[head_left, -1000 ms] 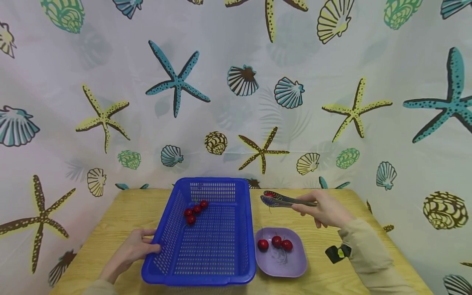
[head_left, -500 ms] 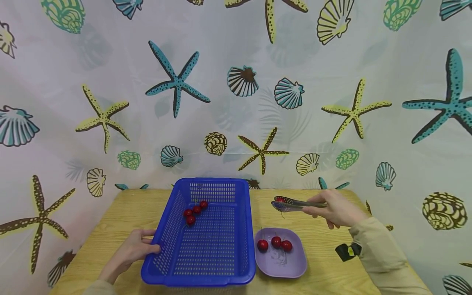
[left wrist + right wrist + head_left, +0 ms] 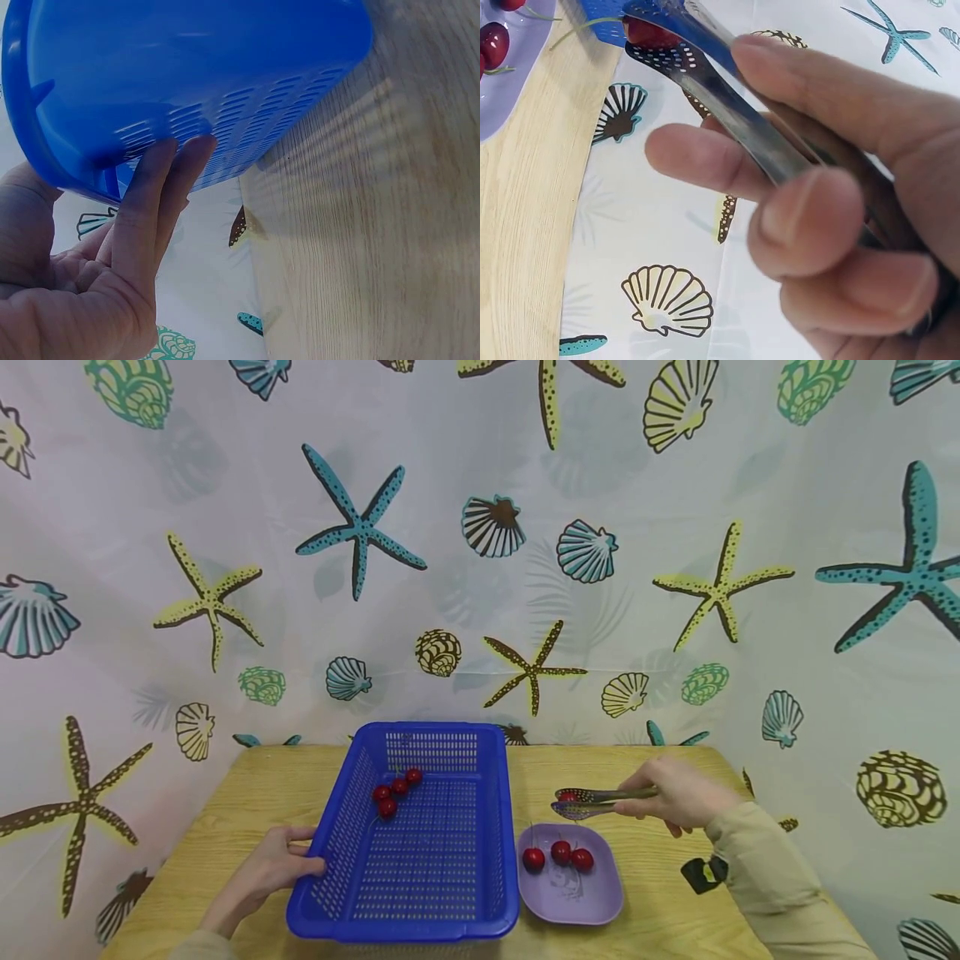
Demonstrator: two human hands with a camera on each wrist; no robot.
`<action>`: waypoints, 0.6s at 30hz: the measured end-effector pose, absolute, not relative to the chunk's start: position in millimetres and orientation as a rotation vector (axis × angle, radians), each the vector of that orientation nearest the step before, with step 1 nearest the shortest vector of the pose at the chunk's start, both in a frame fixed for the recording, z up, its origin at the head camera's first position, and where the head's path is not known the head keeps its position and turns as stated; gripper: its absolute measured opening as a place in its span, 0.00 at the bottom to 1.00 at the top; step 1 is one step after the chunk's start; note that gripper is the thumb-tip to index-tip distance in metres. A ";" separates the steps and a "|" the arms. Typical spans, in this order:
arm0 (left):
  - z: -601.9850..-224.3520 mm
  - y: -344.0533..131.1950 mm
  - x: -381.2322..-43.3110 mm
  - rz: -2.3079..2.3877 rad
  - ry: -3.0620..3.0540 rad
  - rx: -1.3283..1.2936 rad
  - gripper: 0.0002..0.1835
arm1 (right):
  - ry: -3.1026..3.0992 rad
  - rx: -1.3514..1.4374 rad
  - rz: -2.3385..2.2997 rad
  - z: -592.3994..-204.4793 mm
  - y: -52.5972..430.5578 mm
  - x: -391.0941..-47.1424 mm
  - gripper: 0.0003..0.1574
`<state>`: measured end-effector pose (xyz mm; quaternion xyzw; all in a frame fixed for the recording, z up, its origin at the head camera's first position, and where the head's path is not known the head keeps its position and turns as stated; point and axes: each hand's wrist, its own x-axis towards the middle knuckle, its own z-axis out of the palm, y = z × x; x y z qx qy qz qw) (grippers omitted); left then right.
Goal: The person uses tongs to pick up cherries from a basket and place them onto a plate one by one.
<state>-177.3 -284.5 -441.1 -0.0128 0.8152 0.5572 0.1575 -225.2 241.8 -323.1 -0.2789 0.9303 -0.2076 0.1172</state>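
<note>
At its left wall, my left hand (image 3: 273, 868) holds a blue plastic basket (image 3: 416, 929), thumb over the rim and fingers against the outside. Several red cherries (image 3: 387, 808) lie in the basket's far left part. My right hand (image 3: 678, 793) grips metal tongs (image 3: 600, 802) with perforated heads. Between those heads is one cherry (image 3: 651, 31), its green stem sticking out in the right wrist view. The tongs hover just behind a purple dish (image 3: 573, 912). Three cherries (image 3: 561, 852) sit in the back part of this dish.
Basket and dish stand side by side on a light wooden table (image 3: 660, 877). A white curtain (image 3: 450, 593) printed with starfish and shells surrounds the table at the back and sides.
The right hand and tongs have moved right, and the tong heads have come down closer to the dish, still with a cherry. The left hand and basket stay put.
</note>
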 end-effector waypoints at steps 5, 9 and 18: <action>-441.8 -284.6 -178.2 1.595 2.335 -0.039 0.40 | 2.680 -0.803 -0.567 -329.2 236.7 -224.6 0.18; -442.3 -284.2 -178.8 1.591 2.343 -0.056 0.40 | 2.646 -0.849 -0.546 -335.9 231.8 -225.0 0.16; -442.0 -282.0 -179.1 1.579 2.362 -0.095 0.40 | 2.549 -0.873 -0.569 -350.9 219.4 -223.8 0.09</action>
